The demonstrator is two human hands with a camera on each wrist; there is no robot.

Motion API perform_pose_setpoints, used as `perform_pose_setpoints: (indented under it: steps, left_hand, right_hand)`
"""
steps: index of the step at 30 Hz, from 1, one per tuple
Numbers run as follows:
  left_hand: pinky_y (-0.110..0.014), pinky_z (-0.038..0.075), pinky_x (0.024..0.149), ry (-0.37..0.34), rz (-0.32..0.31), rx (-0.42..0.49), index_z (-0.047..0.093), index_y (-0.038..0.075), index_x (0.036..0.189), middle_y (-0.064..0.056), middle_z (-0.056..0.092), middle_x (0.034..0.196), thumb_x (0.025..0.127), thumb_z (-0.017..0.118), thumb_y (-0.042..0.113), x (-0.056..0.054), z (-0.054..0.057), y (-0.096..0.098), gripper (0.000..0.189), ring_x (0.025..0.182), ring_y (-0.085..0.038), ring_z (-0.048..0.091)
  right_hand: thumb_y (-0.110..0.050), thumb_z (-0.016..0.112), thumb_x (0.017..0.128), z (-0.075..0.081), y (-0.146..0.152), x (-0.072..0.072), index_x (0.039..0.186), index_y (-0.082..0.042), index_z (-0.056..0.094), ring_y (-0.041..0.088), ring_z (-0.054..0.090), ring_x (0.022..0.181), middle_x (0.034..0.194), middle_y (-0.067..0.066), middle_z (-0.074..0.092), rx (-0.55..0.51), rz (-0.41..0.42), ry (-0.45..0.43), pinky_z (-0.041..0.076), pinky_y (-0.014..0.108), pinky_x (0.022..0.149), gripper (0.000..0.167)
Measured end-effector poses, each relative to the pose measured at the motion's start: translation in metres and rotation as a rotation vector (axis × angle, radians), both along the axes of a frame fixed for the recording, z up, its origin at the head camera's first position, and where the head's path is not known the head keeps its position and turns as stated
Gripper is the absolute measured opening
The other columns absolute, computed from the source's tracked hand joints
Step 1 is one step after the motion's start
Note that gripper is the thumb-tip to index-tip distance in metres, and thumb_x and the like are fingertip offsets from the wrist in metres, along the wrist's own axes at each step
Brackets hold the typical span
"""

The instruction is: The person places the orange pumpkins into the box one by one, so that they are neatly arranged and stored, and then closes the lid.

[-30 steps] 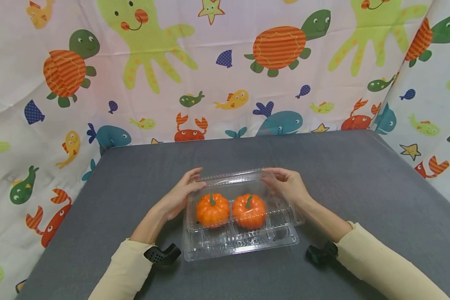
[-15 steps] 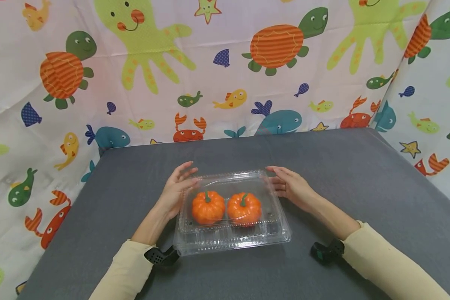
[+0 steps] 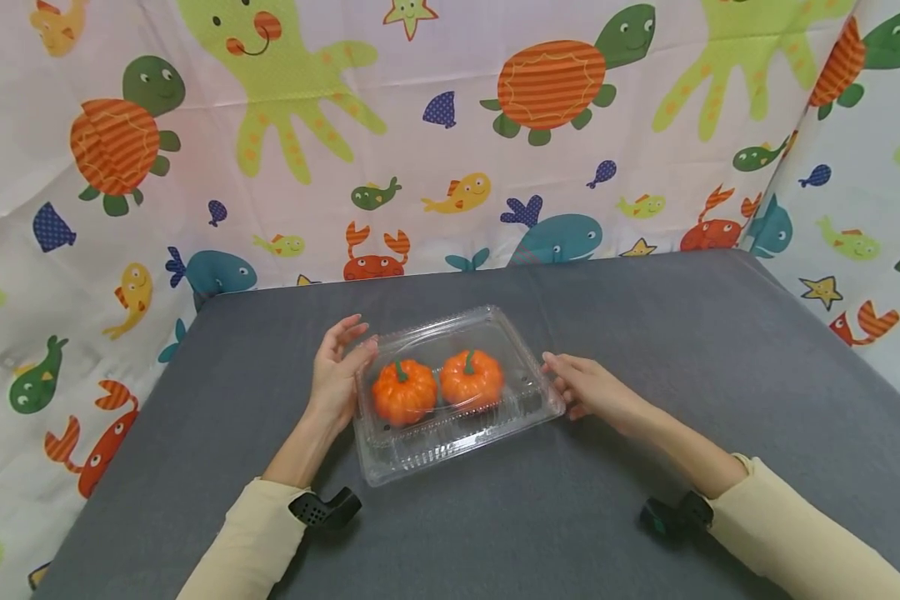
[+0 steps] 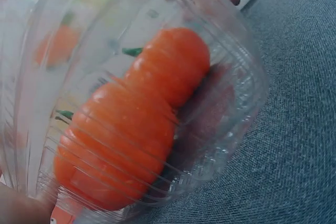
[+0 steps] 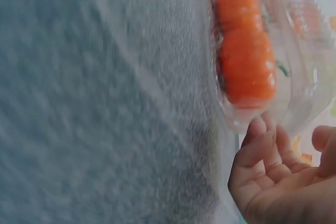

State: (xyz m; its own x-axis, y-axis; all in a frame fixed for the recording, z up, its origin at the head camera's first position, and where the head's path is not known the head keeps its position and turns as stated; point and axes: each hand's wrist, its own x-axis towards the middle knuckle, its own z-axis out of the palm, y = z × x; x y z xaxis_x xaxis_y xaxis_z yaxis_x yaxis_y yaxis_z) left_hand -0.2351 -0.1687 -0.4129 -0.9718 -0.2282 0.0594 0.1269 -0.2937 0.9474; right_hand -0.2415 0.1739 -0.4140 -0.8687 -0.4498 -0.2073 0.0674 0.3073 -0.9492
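A clear plastic clamshell container (image 3: pixel 450 442) lies turned at a slant on the grey table, its right side farther back. Two small orange pumpkins with green stems sit side by side inside, the left pumpkin (image 3: pixel 405 393) and the right pumpkin (image 3: pixel 472 379). My left hand (image 3: pixel 335 379) grips the container's left edge, thumb over the rim. Beside its right edge is my right hand (image 3: pixel 596 390), fingers loosely bent. In the right wrist view those fingers (image 5: pixel 257 153) are close to the container's end; contact is unclear. Whether the lid is fully closed cannot be told.
A grey cloth covers the table (image 3: pixel 645 333). Behind it and along both sides hangs a white curtain (image 3: pixel 420 150) printed with sea animals. Each wrist wears a black device, such as the left wrist device (image 3: pixel 326 508).
The lid has come down over the base. The container has turned, its right side swinging away from me. My right hand has left the far right corner and moved nearer along the right edge.
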Motion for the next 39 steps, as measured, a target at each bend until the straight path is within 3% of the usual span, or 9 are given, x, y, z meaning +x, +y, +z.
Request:
perform_pose_setpoints:
  steps: [5, 11, 16, 19, 22, 26, 31, 35, 39]
  left_hand:
    - [-0.025, 0.048, 0.087, 0.021, 0.013, -0.014, 0.042, 0.0, 0.133, -0.018, 0.042, 0.127, 0.091, 0.053, -0.011, 0.0, 0.0, 0.001, 0.045, 0.102, -0.018, 0.059]
    - [-0.026, 0.049, 0.086, -0.006, 0.035, -0.07, 0.043, 0.0, 0.133, -0.016, 0.044, 0.127, 0.093, 0.056, -0.004, -0.001, -0.002, 0.002, 0.042, 0.099, -0.019, 0.059]
    - [-0.038, 0.042, 0.097, -0.102, -0.015, -0.275, 0.039, 0.003, 0.139, -0.014, 0.043, 0.132, 0.099, 0.053, 0.029, 0.002, -0.004, -0.002, 0.05, 0.115, -0.026, 0.047]
    - [-0.047, 0.034, 0.102, -0.149, -0.049, -0.421, 0.03, 0.005, 0.144, -0.015, 0.039, 0.138, 0.099, 0.044, 0.047, 0.014, 0.0, -0.01, 0.064, 0.125, -0.029, 0.038]
    - [-0.05, 0.035, 0.1, -0.207, -0.092, -0.55, 0.024, 0.007, 0.147, -0.017, 0.036, 0.14, 0.098, 0.041, 0.053, 0.031, 0.004, -0.019, 0.07, 0.126, -0.031, 0.036]
    - [-0.041, 0.047, 0.089, -0.311, -0.221, -0.629, 0.031, 0.004, 0.143, -0.018, 0.044, 0.132, 0.098, 0.046, 0.05, 0.057, 0.007, -0.03, 0.066, 0.112, -0.029, 0.051]
    - [-0.034, 0.053, 0.071, -0.426, -0.494, -0.54, 0.053, -0.004, 0.117, -0.012, 0.062, 0.101, 0.097, 0.041, 0.057, 0.079, 0.01, -0.035, 0.065, 0.084, -0.024, 0.063]
    - [-0.032, 0.052, 0.067, -0.41, -0.731, -0.463, 0.057, -0.002, 0.109, -0.012, 0.067, 0.097, 0.099, 0.035, 0.056, 0.087, 0.01, -0.035, 0.062, 0.083, -0.024, 0.064]
    - [-0.03, 0.052, 0.067, -0.367, -0.798, -0.413, 0.058, -0.003, 0.112, -0.013, 0.068, 0.098, 0.101, 0.042, 0.042, 0.092, 0.009, -0.036, 0.05, 0.085, -0.023, 0.064]
  right_hand:
    - [-0.03, 0.049, 0.101, 0.003, 0.004, 0.006, 0.12, 0.003, 0.048, 0.016, 0.055, 0.071, 0.082, 0.007, 0.053, -0.118, 0.065, -0.092, 0.046, 0.028, 0.061, 0.038]
    - [-0.025, 0.051, 0.1, 0.004, 0.011, 0.009, 0.139, 0.003, 0.036, 0.016, 0.06, 0.075, 0.087, 0.006, 0.056, -0.216, 0.132, -0.233, 0.047, 0.025, 0.063, 0.05]
    - [-0.022, 0.049, 0.101, 0.003, 0.012, 0.014, 0.139, 0.006, 0.033, 0.016, 0.062, 0.075, 0.086, 0.006, 0.06, -0.232, 0.125, -0.211, 0.049, 0.024, 0.064, 0.05]
    - [-0.021, 0.049, 0.101, 0.002, 0.009, 0.018, 0.139, 0.007, 0.032, 0.016, 0.063, 0.074, 0.087, 0.007, 0.062, -0.216, 0.101, -0.188, 0.049, 0.024, 0.064, 0.051]
    - [-0.022, 0.05, 0.101, 0.004, 0.008, 0.02, 0.14, 0.007, 0.032, 0.017, 0.064, 0.075, 0.089, 0.008, 0.063, -0.195, 0.068, -0.17, 0.049, 0.024, 0.064, 0.052]
    - [-0.021, 0.05, 0.1, 0.007, 0.011, 0.021, 0.141, 0.007, 0.03, 0.017, 0.064, 0.075, 0.09, 0.007, 0.064, -0.19, 0.037, -0.171, 0.05, 0.025, 0.065, 0.053]
    - [-0.022, 0.05, 0.101, 0.009, 0.013, 0.02, 0.14, 0.008, 0.029, 0.016, 0.066, 0.075, 0.091, 0.007, 0.066, -0.205, 0.049, -0.185, 0.052, 0.026, 0.068, 0.053]
    - [-0.023, 0.049, 0.101, 0.009, 0.012, 0.021, 0.14, 0.009, 0.029, 0.016, 0.066, 0.074, 0.093, 0.008, 0.067, -0.221, 0.067, -0.195, 0.052, 0.025, 0.068, 0.054]
    - [-0.024, 0.048, 0.102, 0.009, 0.011, 0.022, 0.139, 0.008, 0.03, 0.016, 0.066, 0.073, 0.092, 0.009, 0.069, -0.229, 0.063, -0.209, 0.052, 0.025, 0.067, 0.053]
